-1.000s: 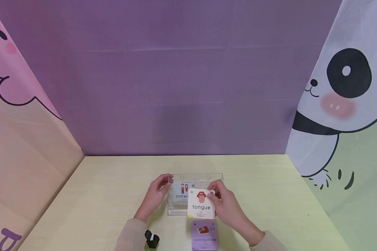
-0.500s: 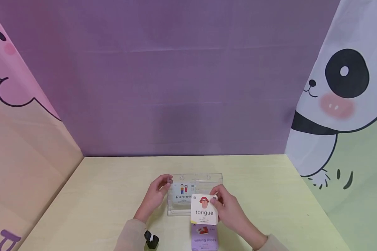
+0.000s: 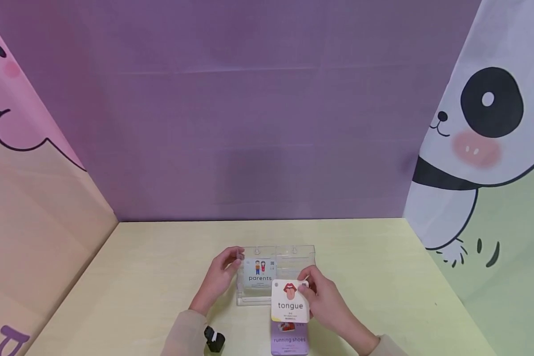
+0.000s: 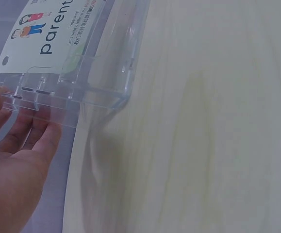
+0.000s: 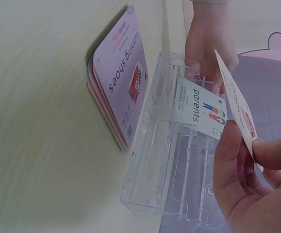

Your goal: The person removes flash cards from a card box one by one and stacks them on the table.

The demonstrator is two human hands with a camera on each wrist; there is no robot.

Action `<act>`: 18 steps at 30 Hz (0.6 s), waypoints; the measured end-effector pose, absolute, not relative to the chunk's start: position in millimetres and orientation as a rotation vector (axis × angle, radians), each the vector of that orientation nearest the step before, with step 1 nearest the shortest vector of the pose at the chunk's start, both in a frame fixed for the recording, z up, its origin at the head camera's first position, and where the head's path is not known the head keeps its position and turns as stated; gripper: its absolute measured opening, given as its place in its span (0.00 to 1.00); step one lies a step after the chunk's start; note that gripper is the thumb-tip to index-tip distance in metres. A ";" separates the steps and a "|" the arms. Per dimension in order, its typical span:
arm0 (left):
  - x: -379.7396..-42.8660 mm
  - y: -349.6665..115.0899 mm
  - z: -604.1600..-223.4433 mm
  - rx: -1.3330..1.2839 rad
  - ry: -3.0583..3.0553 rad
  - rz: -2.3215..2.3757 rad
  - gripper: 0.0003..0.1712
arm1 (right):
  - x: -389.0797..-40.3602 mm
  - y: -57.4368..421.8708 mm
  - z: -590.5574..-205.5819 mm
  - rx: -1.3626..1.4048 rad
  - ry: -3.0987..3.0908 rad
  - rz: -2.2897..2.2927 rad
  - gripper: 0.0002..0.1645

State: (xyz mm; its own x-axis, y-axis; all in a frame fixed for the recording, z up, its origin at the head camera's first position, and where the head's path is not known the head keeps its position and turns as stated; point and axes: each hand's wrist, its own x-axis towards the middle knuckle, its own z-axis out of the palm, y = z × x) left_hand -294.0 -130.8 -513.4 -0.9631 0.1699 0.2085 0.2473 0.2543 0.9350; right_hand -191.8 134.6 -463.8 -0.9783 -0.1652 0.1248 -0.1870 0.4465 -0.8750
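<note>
My left hand [image 3: 219,278] grips the left end of a clear plastic card holder [image 3: 254,300], thumb in front and fingers behind. Inside its left compartment stands a pale "parents" card [image 3: 260,278]; the right compartment holds no card. My right hand [image 3: 327,300] pinches a white "tongue" card [image 3: 289,312] by its upper right corner, in front of the holder. In the head view this card overlaps the top of a purple "running shoes" card [image 3: 289,340]. The right wrist view shows that purple card on top of a stack of cards [image 5: 112,77] lying on the table.
A small black object [image 3: 215,340] stands near the front edge of the pale wooden table [image 3: 160,257], left of the cards. A purple cloth wall [image 3: 267,123] closes off the back, with printed panels on both sides.
My right hand has brought the "tongue" card down and slightly right, away from the holder and over the purple card. The left hand keeps its grip on the holder.
</note>
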 end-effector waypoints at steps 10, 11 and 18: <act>-292.5 -131.3 -512.9 -0.399 -2.444 -1.827 0.18 | -190.5 134.8 -467.4 0.343 -2.664 1.621 0.08; -292.7 -131.1 -512.9 -0.400 -2.443 -1.830 0.18 | -190.3 134.8 -467.5 0.341 -2.664 1.625 0.08; -292.6 -131.2 -513.0 -0.401 -2.432 -1.848 0.17 | -188.8 134.3 -469.6 0.342 -2.668 1.613 0.09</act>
State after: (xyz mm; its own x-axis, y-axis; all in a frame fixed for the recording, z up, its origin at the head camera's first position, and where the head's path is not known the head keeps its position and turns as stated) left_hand -292.6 -131.2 -513.0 -0.9642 0.1686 0.2045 0.2422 0.2470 0.9383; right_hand -188.8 134.3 -469.6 -0.9762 -0.1827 0.1166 -0.1882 0.4473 -0.8744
